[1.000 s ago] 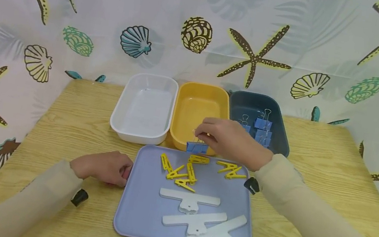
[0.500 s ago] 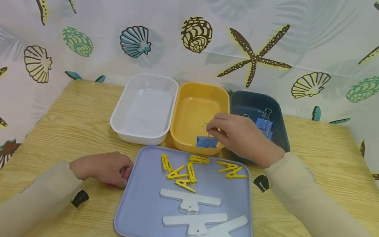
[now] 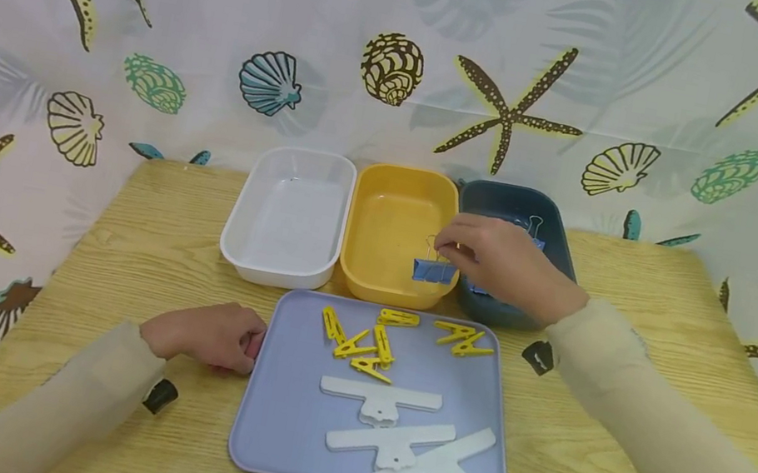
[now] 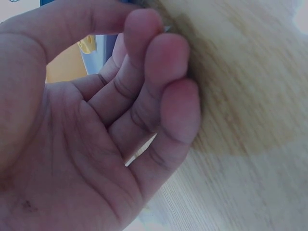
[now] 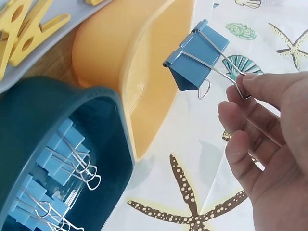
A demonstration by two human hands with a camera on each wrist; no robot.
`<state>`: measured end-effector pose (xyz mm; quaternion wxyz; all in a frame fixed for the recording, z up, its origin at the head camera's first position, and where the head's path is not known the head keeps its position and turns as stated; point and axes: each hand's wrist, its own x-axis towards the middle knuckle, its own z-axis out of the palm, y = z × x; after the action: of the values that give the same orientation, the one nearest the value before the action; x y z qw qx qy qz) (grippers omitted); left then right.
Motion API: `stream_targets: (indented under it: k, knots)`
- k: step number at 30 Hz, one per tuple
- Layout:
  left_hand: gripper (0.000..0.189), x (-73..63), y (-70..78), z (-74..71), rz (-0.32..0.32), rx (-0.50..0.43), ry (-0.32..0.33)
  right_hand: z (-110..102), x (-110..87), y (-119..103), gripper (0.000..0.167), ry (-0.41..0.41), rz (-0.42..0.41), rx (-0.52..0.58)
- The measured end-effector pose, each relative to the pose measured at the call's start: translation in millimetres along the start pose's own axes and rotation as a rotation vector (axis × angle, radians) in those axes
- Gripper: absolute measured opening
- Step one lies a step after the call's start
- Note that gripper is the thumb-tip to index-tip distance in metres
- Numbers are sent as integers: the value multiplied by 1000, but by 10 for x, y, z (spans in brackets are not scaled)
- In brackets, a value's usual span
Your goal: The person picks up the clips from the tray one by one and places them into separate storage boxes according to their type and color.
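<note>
Between thumb and index fingertip, my right hand pinches a blue binder clip by one wire handle, its body hanging downward. In the head view the clip is over the right side of the yellow bin, and my hand overlaps the dark teal bin. Inside that bin lie several blue binder clips. My left hand rests on the table against the left edge of the lavender tray, fingers loosely curled, as its palm shows in the left wrist view.
Yellow clothespins lie scattered across the tray's far half. Nearer me on it are three white bag clips, two of them overlapping. A white bin stands left of the yellow one. Behind the bins hangs a seashell-patterned curtain.
My right hand has carried the blue binder clip rightward and away from me, from the tray's far edge toward the dark teal bin. My left hand has stayed put.
</note>
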<state>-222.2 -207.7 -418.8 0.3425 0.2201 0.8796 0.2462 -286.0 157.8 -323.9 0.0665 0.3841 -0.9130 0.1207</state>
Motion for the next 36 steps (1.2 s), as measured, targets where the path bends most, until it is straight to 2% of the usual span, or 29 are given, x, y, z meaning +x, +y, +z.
stream_targets:
  k: [15, 29, 36]
  knots:
    - [12, 6, -18, 23, 22, 0, 16, -29, -27, 158, 14, 14, 66, 3]
    - [12, -9, 3, -11, 11, 14, -3, -120, 0, 294, 11, 15, 99, 3]
    - [12, -7, 17, -10, 4, -3, -6, -153, -14, 408, 11, 51, 89, 5]
